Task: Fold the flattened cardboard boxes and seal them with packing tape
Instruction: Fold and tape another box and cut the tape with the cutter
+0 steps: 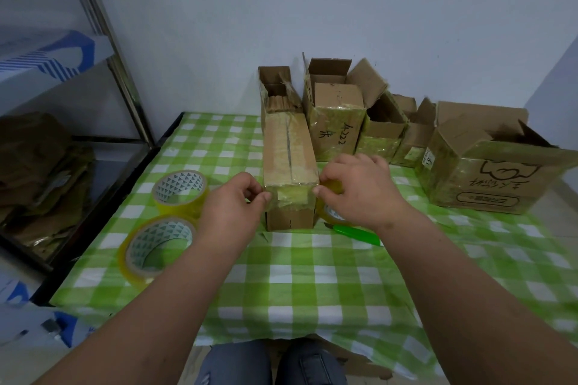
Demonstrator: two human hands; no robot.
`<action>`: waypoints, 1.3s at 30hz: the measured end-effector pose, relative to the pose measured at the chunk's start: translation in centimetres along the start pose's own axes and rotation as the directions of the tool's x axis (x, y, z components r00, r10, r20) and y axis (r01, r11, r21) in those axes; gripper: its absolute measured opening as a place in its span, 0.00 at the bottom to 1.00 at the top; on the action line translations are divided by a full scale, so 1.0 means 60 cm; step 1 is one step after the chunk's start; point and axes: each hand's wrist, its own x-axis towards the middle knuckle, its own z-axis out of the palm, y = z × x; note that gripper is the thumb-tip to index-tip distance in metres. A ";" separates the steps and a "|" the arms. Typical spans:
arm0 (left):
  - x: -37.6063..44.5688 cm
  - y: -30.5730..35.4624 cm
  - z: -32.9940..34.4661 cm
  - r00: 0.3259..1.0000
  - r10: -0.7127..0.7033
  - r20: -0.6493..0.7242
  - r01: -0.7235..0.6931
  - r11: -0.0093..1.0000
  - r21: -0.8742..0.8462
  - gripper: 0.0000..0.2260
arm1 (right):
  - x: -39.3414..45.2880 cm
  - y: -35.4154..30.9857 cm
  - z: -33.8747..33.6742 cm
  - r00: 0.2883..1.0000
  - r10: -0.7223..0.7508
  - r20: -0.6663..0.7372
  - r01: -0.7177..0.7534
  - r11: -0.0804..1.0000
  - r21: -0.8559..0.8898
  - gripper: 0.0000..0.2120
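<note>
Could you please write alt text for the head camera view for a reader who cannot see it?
Two hands stretch yellowish tape across the near end of a long cardboard box on a green checked tablecloth; the left hand pinches the tape's end and the right hand holds the roll. Two spare tape rolls lie left, open boxes behind.

Long box mid-table, two tape rolls to its left, open boxes behind and right.

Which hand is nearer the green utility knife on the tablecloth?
Right. The right hand holds a tape roll directly above the green utility knife; the left hand is across the box.
</note>
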 end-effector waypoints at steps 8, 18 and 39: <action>-0.005 0.025 0.014 0.998 0.004 -0.059 0.009 0.978 0.209 0.11 | -0.006 -0.014 0.017 0.995 0.034 -0.095 -0.043 0.994 -0.098 0.12; 0.004 0.011 -0.012 0.998 0.015 0.065 -0.022 0.995 0.101 0.06 | -0.008 -0.015 0.005 0.999 0.035 -0.019 -0.036 0.999 -0.037 0.10; 0.020 0.007 0.002 0.962 0.263 0.068 -0.269 0.956 0.117 0.17 | -0.006 -0.009 0.015 0.996 0.009 -0.086 -0.010 1.000 -0.008 0.12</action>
